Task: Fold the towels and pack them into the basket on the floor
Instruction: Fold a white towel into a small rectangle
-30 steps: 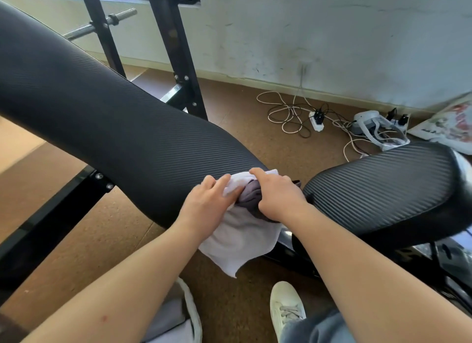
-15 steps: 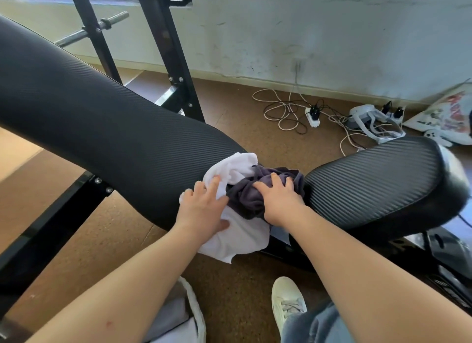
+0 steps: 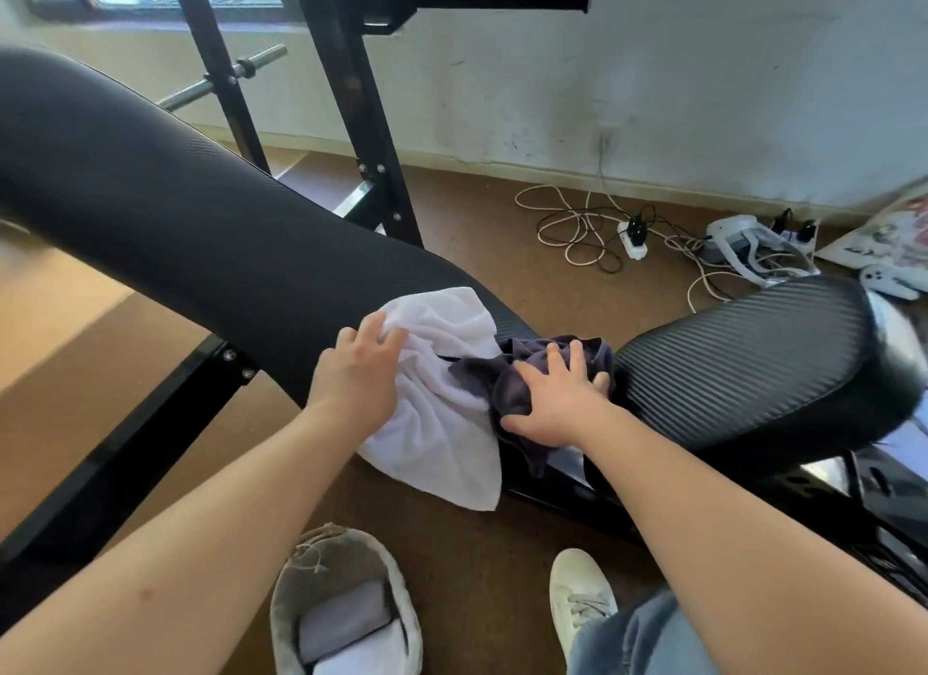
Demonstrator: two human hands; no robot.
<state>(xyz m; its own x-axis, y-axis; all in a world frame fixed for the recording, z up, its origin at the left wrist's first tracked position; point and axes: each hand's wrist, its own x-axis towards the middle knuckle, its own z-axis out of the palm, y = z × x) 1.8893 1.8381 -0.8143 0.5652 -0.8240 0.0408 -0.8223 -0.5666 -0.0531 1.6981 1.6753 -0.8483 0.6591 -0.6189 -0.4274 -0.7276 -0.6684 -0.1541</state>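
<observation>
A white towel (image 3: pixel 442 413) lies crumpled in the gap between the two black bench pads and hangs down toward the floor. A dark purple-grey towel (image 3: pixel 522 373) is bunched to its right. My left hand (image 3: pixel 359 378) grips the white towel near its upper left edge. My right hand (image 3: pixel 557 403) presses flat on the dark towel, fingers spread. On the floor below stands a small pale basket (image 3: pixel 401 584) with folded white towels (image 3: pixel 346 634) inside.
The long black backrest pad (image 3: pixel 165 222) runs from the left; the seat pad (image 3: pixel 763 358) is at right. Black frame posts (image 3: pixel 361 121) and a barbell (image 3: pixel 226 79) stand behind. Cables and a power strip (image 3: pixel 632 232) lie by the wall. My white shoe (image 3: pixel 582 599) is beside the basket.
My hands have drawn apart: the left pulled the white towel leftward and spread it, the right slid onto the dark towel. The view tilted down, showing more of the basket.
</observation>
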